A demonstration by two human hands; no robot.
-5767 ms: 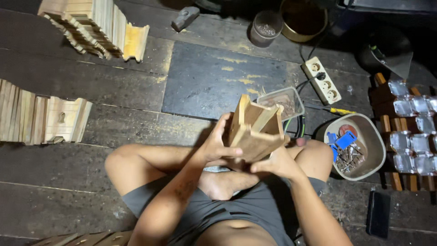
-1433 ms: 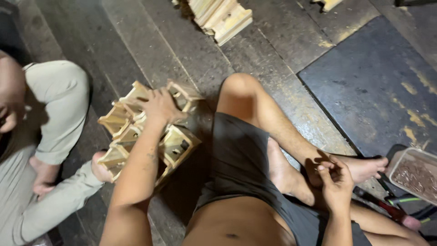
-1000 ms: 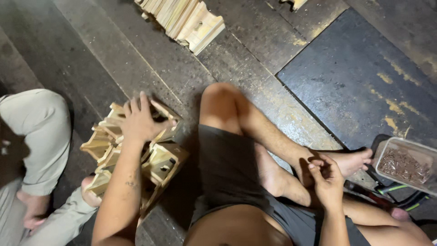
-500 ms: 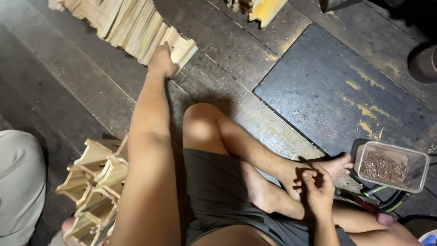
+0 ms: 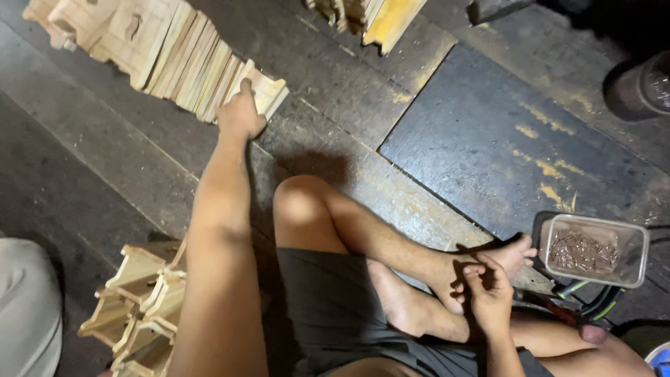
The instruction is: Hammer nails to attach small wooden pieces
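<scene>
Fingers of the left hand [image 5: 241, 115] curl onto the end piece of the wood stack [image 5: 167, 49], which runs toward upper left; right hand [image 5: 488, 293] pinches near the foot.

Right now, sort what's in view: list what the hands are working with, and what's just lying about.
In use:
left hand on the row of wooden pieces
right hand by the foot, near the tub of nails

Lying about:
stack of wooden frames
dark floor plate
dark cup

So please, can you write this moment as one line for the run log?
left hand: on end piece of wooden row | right hand: closed, by foot | nail tub: on floor at right
</scene>
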